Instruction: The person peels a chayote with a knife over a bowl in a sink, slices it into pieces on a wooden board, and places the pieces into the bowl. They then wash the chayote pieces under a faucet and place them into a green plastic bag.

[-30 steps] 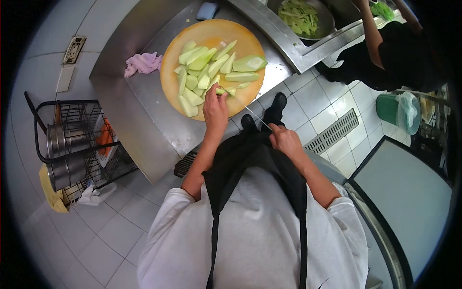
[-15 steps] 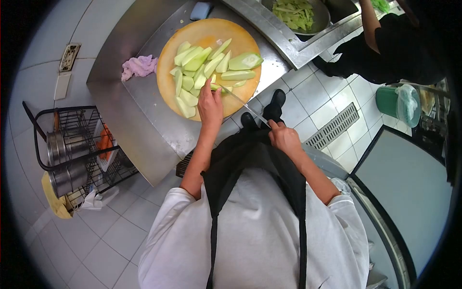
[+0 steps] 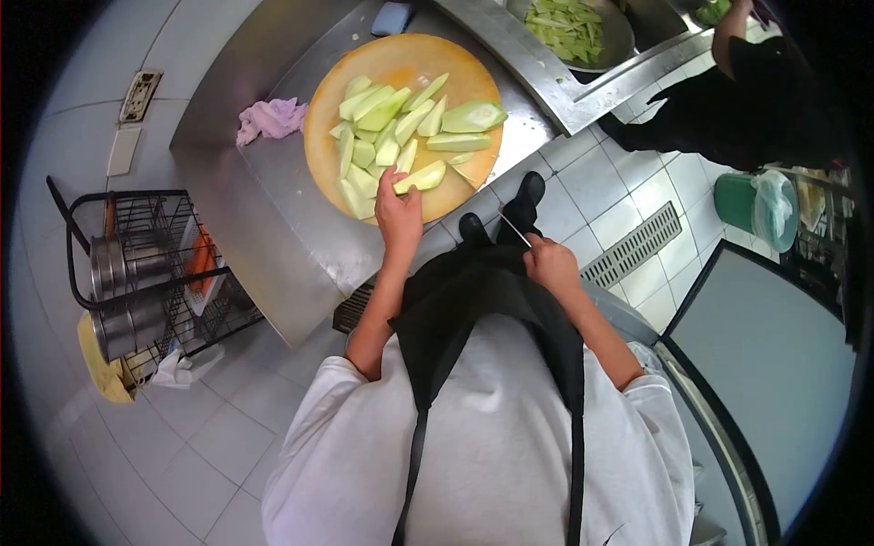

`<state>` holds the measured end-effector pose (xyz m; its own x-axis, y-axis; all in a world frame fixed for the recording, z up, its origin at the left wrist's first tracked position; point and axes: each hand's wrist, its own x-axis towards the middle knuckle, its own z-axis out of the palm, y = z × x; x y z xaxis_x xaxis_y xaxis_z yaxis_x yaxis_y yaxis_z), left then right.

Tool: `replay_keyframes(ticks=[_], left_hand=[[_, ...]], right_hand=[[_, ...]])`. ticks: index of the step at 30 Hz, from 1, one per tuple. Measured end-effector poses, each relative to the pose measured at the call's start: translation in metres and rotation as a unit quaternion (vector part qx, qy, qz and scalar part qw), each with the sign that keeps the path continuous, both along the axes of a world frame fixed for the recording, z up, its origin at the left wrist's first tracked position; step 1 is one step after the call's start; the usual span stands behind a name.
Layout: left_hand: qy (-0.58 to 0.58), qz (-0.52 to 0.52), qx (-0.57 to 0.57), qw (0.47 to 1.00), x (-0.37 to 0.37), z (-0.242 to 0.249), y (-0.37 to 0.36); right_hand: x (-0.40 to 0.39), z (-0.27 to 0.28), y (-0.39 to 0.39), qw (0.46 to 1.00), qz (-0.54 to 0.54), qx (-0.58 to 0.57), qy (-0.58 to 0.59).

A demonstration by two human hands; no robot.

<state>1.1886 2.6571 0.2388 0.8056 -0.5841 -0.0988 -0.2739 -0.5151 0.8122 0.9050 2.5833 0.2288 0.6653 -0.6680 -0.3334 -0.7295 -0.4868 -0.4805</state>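
On the round wooden cutting board (image 3: 341, 86) lie several pale green wedges (image 3: 382, 111) that look like peeled gourd. My left hand (image 3: 399, 214) is at the board's near edge, its thumb and fingers closed on one gourd piece (image 3: 424, 176). In my right hand (image 3: 553, 266), held just off the counter in front of my apron, is a knife (image 3: 516, 232); its handle is hidden in the fist and its blade points up and left toward the board. Larger gourd pieces (image 3: 474, 116) lie at the board's right side.
A pink cloth (image 3: 271, 122) and a blue sponge (image 3: 391, 18) lie on the steel counter (image 3: 264, 200). Beyond stands a pan (image 3: 619, 41) of cut greens. A person in black (image 3: 756, 109) works at right, near a green bin (image 3: 736, 200). A wire rack (image 3: 173, 273) with pots stands left.
The knife in my right hand has drawn back from the gourd, slightly right and down. My left fingers now hold a piece that lies turned near the board's edge.
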Motion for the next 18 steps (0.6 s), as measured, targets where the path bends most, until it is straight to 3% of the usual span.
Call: replay_keyframes(ticks=[6,18], left_hand=[[-0.099,0.015,-0.006,0.995,0.003,-0.04,0.022],[-0.068,0.015,0.018,0.997,0.004,-0.041,0.022]], right_hand=[[-0.003,-0.001,-0.012,0.999,0.009,-0.006,-0.045],[0.006,0.003,-0.021,0.996,0.026,-0.021,-0.079]])
